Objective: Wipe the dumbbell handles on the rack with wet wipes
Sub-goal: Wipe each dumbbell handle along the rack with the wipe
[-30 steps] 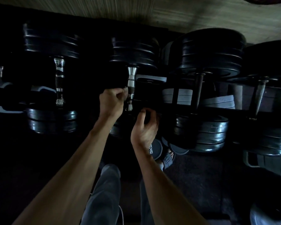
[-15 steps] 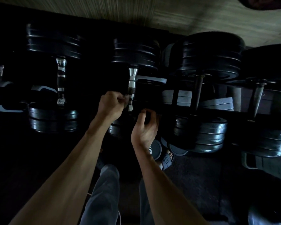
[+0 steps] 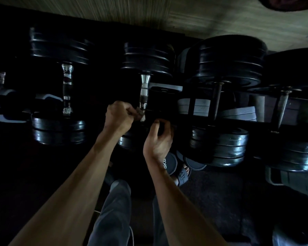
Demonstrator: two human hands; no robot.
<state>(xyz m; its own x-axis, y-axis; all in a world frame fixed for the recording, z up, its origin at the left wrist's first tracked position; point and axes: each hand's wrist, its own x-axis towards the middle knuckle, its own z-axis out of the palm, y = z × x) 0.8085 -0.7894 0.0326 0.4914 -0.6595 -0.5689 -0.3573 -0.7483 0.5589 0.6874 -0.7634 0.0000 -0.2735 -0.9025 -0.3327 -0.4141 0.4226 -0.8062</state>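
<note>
The middle dumbbell has a chrome handle (image 3: 144, 91) running between black plates (image 3: 148, 59) on the dark rack. My left hand (image 3: 119, 116) is a fist closed on a crumpled wet wipe (image 3: 138, 113), which is pressed against the near end of that handle. My right hand (image 3: 158, 139) sits just right of it, fingers curled over a dark shape by the near plates. What it grips is lost in shadow.
Another chrome-handled dumbbell (image 3: 67, 87) lies to the left. Two larger dumbbells with dark handles (image 3: 217, 102) (image 3: 283, 107) lie to the right. Lower-tier dumbbell ends (image 3: 169, 163) and my sandalled foot (image 3: 183, 174) are below. A wood-grain surface (image 3: 203, 15) runs behind the rack.
My left hand with the wipe has slid a little toward me along the handle's near end. My right hand has stayed almost still.
</note>
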